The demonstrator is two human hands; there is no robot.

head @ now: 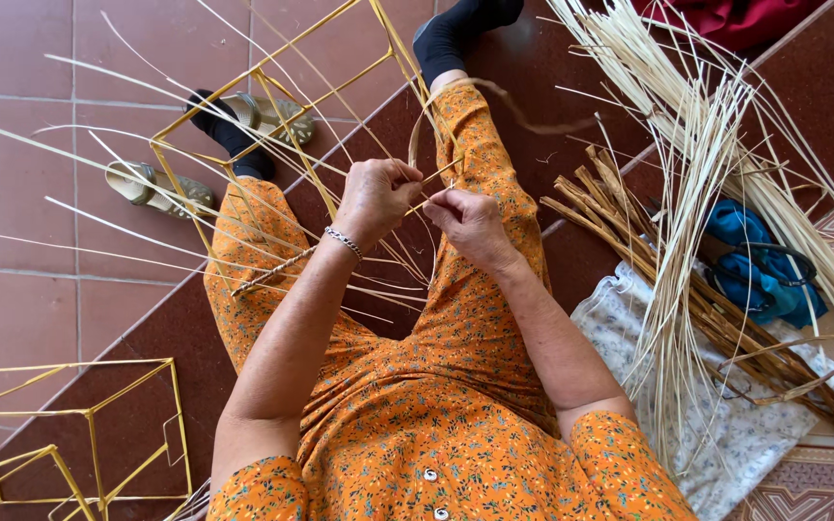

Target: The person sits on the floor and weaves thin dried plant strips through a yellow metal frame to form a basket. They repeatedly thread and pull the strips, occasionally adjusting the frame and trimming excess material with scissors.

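Orange-sleeved arms reach over the lap to a yellow metal wire frame resting against the knees above the red tiled floor.
Thin pale cane strip, likely light, springy and easily kinked, is best held close to the weave; left hand and right hand both pinch it.

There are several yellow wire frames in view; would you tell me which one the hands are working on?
The yellow frame over the lap, where both the left hand and right hand pinch a strip; the other frames sit untouched at lower left.
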